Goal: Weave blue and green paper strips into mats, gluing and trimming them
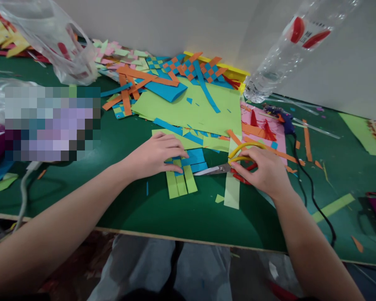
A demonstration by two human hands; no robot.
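Note:
Near the table's front middle lies a small woven piece of green and blue paper strips (182, 179). My left hand (158, 154) rests on its upper left part, thumb and fingers curved over the weave and pressing it down. My right hand (263, 169) is closed around the handles of yellow and red scissors (218, 169). The scissors lie low over the table, their blades pointing left, with the tips beside the woven piece's right edge. A pale green strip (232, 194) passes beneath the scissors.
Behind the hands are green sheets (207, 106), orange strips (125, 94) and woven blue-orange pieces (188, 69). A clear bottle (278, 54) stands at back right, near a glue gun (283, 119) with a black cable. A plastic bag (62, 50) sits at back left.

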